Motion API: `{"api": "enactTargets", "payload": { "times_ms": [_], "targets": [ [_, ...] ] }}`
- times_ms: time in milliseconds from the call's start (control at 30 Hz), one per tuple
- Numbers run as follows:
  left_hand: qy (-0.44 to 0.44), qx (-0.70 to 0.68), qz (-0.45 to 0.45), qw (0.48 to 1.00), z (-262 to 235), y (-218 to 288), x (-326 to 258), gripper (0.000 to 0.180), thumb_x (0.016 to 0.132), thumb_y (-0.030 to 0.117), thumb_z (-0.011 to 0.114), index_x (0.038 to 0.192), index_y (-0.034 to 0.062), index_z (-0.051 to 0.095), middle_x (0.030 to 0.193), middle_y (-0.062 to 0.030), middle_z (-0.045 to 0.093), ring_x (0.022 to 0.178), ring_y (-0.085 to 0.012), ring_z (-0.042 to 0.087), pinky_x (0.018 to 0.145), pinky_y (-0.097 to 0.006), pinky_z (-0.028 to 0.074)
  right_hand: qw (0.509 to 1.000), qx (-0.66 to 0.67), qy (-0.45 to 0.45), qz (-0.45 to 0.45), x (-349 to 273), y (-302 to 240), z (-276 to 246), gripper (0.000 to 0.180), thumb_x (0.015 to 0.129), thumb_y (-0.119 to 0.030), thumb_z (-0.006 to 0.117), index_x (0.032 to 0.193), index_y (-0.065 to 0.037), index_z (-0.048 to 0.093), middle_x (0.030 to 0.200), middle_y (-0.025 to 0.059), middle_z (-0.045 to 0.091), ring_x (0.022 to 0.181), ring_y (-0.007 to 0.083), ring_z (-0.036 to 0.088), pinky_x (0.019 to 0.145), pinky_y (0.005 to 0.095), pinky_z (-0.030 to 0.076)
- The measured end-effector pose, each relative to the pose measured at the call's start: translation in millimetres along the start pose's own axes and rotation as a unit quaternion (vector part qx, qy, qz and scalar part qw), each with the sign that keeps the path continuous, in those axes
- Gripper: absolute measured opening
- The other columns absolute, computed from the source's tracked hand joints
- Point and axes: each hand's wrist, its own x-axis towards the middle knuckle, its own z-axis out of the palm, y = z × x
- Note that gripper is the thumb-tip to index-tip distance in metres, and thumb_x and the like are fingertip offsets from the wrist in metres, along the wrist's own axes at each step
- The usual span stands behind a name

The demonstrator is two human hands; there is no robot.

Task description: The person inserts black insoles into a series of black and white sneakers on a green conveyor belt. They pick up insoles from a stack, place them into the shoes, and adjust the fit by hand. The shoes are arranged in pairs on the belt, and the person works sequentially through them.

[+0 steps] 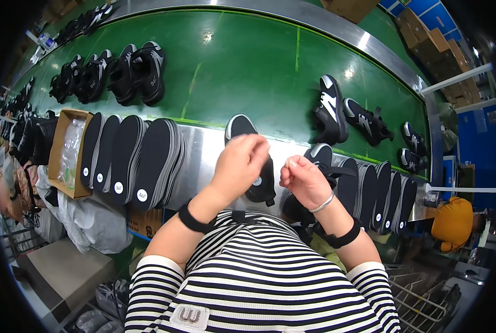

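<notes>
The person's left hand is raised in front of their striped shirt, its fingers curled inward over a black shoe with a white toe and heel trim. The shoe stands on the metal ledge directly beneath and beyond that hand, and the hand covers its middle; whether the fingers actually pinch a lace or only rest against the shoe cannot be told. Just to the right of it, the right hand is closed into a loose fist, thumb tucked against the fingers, with a silver bangle at the wrist (both wrists also carry a black band). What it grips, if anything, is too small to see. A second black shoe sits just behind and under this right hand.

To the left of the left hand, rows of black insoles stand on edge along the ledge, and beyond them lies an open cardboard box holding clear plastic packets. To the right of the right hand, more black insoles lean in a row. Further out, past both hands, a green conveyor belt curves across the view, carrying pairs of black-and-white sneakers to the upper right and another cluster of sneakers to the upper left.
</notes>
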Motion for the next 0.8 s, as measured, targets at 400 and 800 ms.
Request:
{"api": "enactTargets", "payload": {
  "times_ms": [400,800],
  "targets": [
    [-0.052,-0.240,-0.125,0.961,-28.5,3.8,-36.5,0.019,0.086,0.017,0.051,0.095,0.0023,0.057,0.077,-0.0045,0.059,0.063,-0.0084,0.055,0.053,-0.018,0.041,0.986,-0.166,0.016,-0.023,-13.5,7.9,34.1,0.018,0.080,-0.009,0.058,0.096,-0.002,0.055,0.072,-0.0012,0.052,0.065,0.0065,0.049,0.062,0.0181,0.039],
    [0.426,0.190,-0.363,0.806,-394.7,-196.0,-110.2,0.052,0.081,0.031,0.049,0.121,0.0006,0.036,0.100,-0.0152,0.055,0.077,-0.0196,0.057,0.056,-0.028,0.047,0.981,-0.094,0.145,-0.088,-71.1,-25.9,-42.7,0.028,0.075,0.001,0.054,0.103,0.000,0.051,0.076,-0.0020,0.045,0.061,0.0062,0.044,0.054,0.0214,0.041]
  ]
}}
